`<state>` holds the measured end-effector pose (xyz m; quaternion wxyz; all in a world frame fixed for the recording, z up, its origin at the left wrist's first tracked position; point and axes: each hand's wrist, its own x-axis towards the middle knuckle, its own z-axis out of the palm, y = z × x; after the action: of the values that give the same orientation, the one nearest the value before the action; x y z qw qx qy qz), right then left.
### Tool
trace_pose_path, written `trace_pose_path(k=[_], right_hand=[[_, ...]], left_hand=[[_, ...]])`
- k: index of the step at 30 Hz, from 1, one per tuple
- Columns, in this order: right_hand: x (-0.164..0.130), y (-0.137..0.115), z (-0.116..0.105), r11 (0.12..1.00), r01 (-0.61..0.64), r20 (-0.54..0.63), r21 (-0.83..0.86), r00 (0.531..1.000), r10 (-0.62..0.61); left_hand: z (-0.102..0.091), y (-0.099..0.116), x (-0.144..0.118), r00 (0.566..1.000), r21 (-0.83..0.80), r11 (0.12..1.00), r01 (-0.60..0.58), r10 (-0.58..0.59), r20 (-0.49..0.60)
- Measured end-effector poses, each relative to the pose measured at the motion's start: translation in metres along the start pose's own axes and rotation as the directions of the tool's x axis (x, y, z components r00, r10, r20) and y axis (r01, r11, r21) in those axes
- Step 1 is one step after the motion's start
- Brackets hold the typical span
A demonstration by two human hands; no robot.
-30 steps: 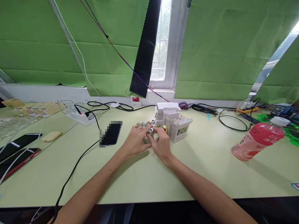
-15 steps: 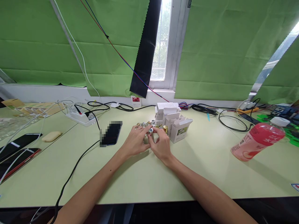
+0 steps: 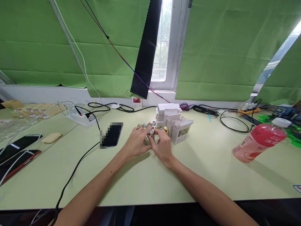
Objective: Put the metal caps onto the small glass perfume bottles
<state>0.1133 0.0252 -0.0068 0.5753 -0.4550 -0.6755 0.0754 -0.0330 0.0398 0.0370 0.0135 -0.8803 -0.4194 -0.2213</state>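
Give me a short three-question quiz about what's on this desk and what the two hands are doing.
1. True or false: both hands meet at one small silver-topped cylinder.
2. Which lies left of the left hand? A) dark phone B) pink bottle C) white boxes
3. How does the pink bottle sit on the table?

Key
1. True; the right hand pinches it too.
2. A
3. Tilted, cap pointing right.
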Motion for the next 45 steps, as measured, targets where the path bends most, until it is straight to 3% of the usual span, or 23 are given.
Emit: trace_pose_path(k=[45], right_hand=[[-0.0009, -0.0008, 0.0003, 1.000, -0.006, 0.005, -0.021, 1.000, 0.006]], left_hand=[[0.0019, -0.0017, -0.0011, 0.999, -0.030, 0.999, 0.035, -0.034, 0.017]])
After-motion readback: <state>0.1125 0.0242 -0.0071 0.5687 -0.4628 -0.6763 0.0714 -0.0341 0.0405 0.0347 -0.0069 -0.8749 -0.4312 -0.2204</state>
